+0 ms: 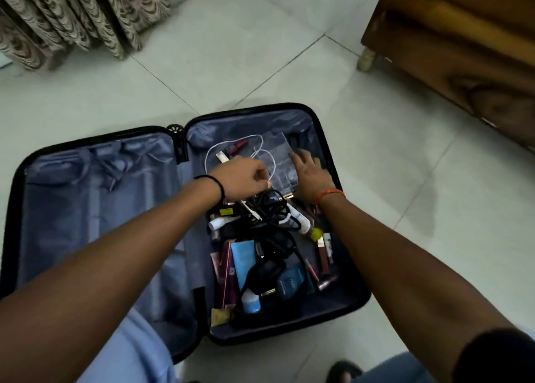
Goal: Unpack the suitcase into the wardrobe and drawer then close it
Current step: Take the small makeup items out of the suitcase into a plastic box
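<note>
The suitcase (95, 209) lies open flat on the tiled floor (260, 64), its 2 halves side by side. The 9 o'clock half holds nothing but its blue lining, so that side looks emptied; the 3 o'clock half is crowded with toiletries, tubes, a blue tube (243, 259), a small white-capped bottle (250, 301) and tangled black cables (272, 209), so much unpacking remains, and closing comes after that. The left hand (246, 177) has its fingers pinched together on a thin white cable (228, 146) at the 12 o'clock end of that half. The right hand (311, 174) rests with fingers spread flat on a clear plastic case (275, 157) just beside it. A wooden cabinet (463, 49) stands at 2 o'clock, well apart.
</note>
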